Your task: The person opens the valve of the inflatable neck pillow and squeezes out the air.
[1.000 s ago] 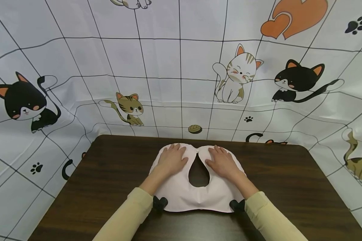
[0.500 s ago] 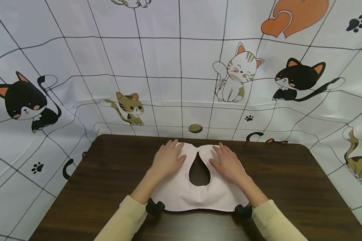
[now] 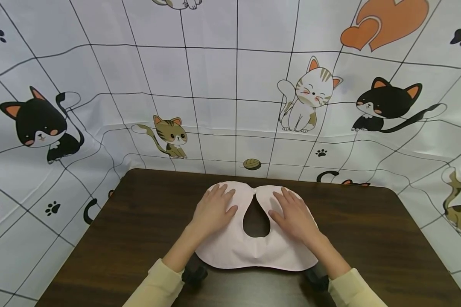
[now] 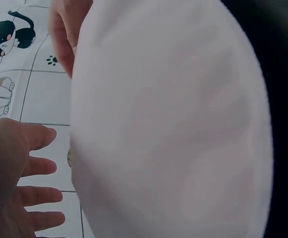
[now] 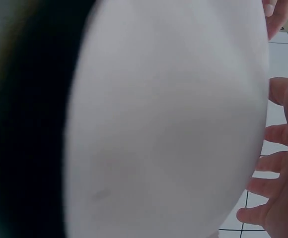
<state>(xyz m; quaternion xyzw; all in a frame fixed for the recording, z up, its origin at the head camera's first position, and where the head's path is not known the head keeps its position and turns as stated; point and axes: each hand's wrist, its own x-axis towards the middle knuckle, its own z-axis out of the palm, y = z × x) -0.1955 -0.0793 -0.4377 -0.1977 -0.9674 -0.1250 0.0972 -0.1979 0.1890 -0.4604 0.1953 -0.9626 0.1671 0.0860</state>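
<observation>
A pale pink U-shaped neck pillow (image 3: 255, 253) lies on the dark table, its two lobes meeting at the far side around a teardrop opening. Over the left lobe is my left hand (image 3: 211, 211), fingers spread and pointing away from me. My right hand (image 3: 295, 215) is over the right lobe in the same way. In the left wrist view the left hand (image 4: 15, 168) shows straight, separated fingers beside the pillow (image 4: 169, 119). Likewise, the right wrist view has the right hand's fingers (image 5: 270, 186) extended near the pillow's edge. Neither hand grips it; I cannot tell how firmly they touch.
The dark wood table (image 3: 138, 238) extends to both sides of the pillow. Behind it hangs a white gridded sheet (image 3: 215, 72) printed with cats. Black wrist devices (image 3: 194, 275) sit under the cuffs of pale yellow sleeves (image 3: 155, 283).
Both hands look raised from lying flat on the lobes, and the wrists have moved apart and nearer to me. The pillow stays in place on the table; the head view shifts slightly.
</observation>
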